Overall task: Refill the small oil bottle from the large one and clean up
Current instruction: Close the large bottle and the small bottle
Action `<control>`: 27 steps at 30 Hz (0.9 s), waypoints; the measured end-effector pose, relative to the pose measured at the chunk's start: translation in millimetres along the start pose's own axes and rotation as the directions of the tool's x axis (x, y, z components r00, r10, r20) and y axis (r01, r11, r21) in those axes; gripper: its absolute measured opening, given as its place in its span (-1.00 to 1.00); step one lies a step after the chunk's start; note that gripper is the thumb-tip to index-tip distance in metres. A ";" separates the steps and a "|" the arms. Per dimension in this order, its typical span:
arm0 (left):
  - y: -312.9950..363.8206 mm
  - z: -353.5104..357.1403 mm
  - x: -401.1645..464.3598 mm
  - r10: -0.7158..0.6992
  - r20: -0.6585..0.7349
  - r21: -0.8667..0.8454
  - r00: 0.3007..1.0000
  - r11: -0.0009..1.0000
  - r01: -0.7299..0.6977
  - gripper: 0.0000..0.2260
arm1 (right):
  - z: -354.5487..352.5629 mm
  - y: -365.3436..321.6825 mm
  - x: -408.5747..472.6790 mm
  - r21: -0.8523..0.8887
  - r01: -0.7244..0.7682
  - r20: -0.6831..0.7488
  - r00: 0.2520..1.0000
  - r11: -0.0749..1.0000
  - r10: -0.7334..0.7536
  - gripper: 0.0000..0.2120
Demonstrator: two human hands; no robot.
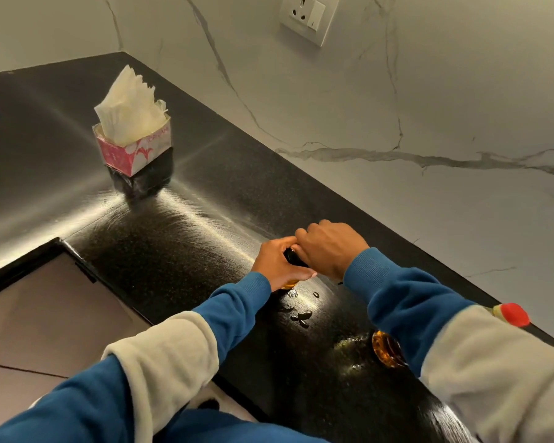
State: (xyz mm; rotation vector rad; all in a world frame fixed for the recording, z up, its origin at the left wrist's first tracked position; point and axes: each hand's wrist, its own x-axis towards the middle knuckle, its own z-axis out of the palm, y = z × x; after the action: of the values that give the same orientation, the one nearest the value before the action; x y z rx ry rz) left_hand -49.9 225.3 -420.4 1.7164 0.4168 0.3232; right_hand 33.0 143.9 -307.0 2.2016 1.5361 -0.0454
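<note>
Large bottle (pixel 385 348) behind right sleeve | hands: left (pixel 279 265) grips small bottle (pixel 289 284); right (pixel 328 251) pinches its cap (pixel 293 255) | oil drops (pixel 301 315) on counter (pixel 205 199)

Small bottle (pixel 289 284) mostly hidden under both hands; large bottle (pixel 387 348) mostly behind right sleeve (pixel 429 311).

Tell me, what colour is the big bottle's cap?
Red; the large oil bottle's cap shows in the head view.
</note>
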 end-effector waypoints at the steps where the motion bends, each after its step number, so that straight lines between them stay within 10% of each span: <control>1: -0.7 0.3 0.5 0.000 0.000 0.000 1.000 1.000 0.000 -0.73 | 3.0 -2.5 0.6 -0.034 -0.002 -0.024 1.000 0.999 0.001 -0.55; 10: -0.5 -0.8 3.7 0.004 -0.006 0.006 1.000 1.000 -0.004 -0.70 | 8.3 -18.9 12.7 0.222 -0.470 0.194 0.880 0.854 0.434 -0.61; 19: -2.1 -0.8 2.4 -0.007 0.003 -0.031 1.000 1.000 0.007 -0.73 | 5.1 1.5 10.0 -0.095 0.092 -0.021 0.995 0.991 -0.095 -0.49; 27: -4.2 0.2 3.9 0.019 -0.009 0.002 1.000 1.000 -0.019 -0.71 | 12.2 -21.0 13.0 0.006 -0.313 0.111 0.944 0.950 0.310 -0.69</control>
State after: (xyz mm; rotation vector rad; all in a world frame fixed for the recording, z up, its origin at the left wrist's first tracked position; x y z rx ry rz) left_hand -46.7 227.4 -424.6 1.7226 0.4082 0.3445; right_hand 21.8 156.4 -328.8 2.3931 1.1200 -0.0831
